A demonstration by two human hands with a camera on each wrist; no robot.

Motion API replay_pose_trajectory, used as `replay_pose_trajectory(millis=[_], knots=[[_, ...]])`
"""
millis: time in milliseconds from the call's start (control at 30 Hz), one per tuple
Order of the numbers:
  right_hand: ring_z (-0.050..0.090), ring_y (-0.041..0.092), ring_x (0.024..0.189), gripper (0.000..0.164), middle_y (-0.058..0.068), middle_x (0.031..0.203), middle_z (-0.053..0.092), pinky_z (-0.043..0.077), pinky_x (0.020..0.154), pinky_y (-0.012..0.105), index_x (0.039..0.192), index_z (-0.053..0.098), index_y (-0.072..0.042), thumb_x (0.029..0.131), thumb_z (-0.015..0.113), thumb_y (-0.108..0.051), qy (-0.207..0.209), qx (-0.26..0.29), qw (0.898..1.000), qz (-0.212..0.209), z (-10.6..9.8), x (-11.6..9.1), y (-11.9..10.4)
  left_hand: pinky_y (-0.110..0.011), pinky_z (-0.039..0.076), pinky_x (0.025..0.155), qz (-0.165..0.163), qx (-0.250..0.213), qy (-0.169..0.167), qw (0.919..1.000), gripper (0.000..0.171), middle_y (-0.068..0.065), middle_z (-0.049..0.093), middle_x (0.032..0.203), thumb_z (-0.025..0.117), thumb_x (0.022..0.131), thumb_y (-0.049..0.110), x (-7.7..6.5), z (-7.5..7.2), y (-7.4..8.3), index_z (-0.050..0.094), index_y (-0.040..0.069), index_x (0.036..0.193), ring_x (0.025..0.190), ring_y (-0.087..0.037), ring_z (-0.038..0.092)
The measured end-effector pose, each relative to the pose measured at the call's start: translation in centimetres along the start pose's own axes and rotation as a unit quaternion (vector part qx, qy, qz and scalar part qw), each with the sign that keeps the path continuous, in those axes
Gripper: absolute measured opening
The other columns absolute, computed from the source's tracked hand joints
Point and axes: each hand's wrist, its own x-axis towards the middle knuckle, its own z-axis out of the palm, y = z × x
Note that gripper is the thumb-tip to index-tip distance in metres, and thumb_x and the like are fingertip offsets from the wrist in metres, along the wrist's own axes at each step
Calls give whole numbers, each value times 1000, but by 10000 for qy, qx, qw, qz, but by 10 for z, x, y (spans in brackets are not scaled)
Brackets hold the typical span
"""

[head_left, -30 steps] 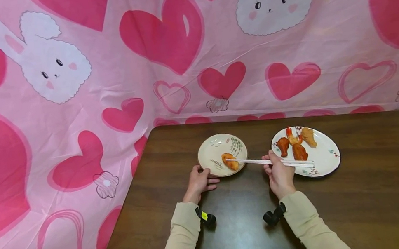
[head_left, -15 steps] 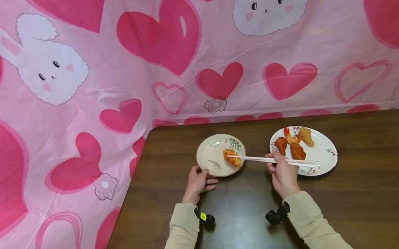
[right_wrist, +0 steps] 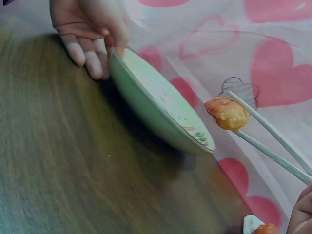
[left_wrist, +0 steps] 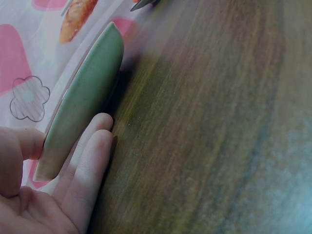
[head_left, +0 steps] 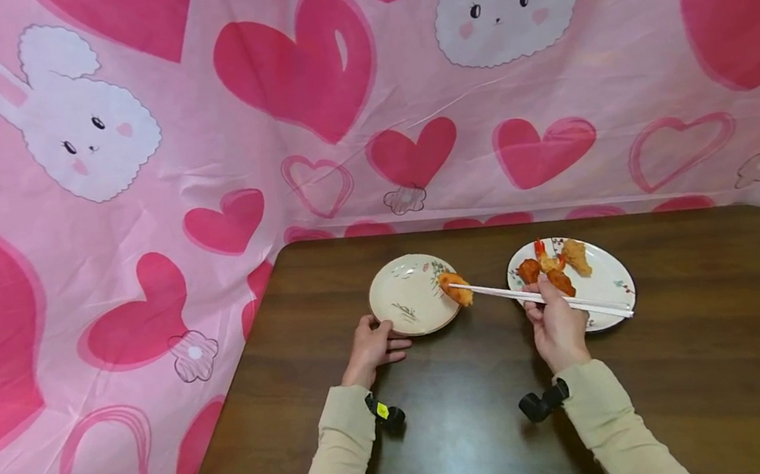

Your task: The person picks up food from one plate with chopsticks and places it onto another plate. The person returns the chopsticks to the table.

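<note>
My right hand holds a pair of white chopsticks. Their tips pinch a browned, yellowish piece of food; its exact kind is unclear. The piece hangs at the right rim of a small cream plate, and in the right wrist view the food is clear of that plate. At the plate's near left edge, my left hand grips the rim. The left wrist view has the thumb on top of the rim and fingers beneath the plate's green-looking underside.
To the right stands an oval white plate with a shrimp, a battered fried piece and reddish-brown meat pieces. My right hand partly covers its near left side. A pink heart-print cloth borders the wooden table.
The piece of food has come up off the cream plate's middle and moved right to its rim, pinched in the chopsticks. My right hand has shifted right; the left hand stays on the rim.
</note>
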Motion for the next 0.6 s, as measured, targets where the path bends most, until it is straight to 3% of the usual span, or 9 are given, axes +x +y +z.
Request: replay_pose_trajectory(millis=[400,533,600], knots=[[46,13,46,22,7,69,61,36,36,17,78,63,-1,82,62,-22,-33,418,9991,15,-20,5,-34,-34,56,61,-7,34,54,10000,36,-15,67,90,42,90,18,-2,-5,3,33,8,123,75,-22,68],[48,13,46,21,8,68,63,37,36,18,74,63,1,80,65,-18,37,495,9981,-372,-27,7,-41,-34,56,61,-39,10,75,10000,36,-16,66,91,42,90,17,-2,-9,4,32,7,123,75,-23,68],[48,13,45,22,8,66,64,38,37,18,74,64,2,79,66,-19,105,287,9969,-727,-30,9,-40,-34,56,62,-26,16,104,9999,35,-16,66,91,42,90,17,-2,-11,5,32,7,123,76,-23,68]])
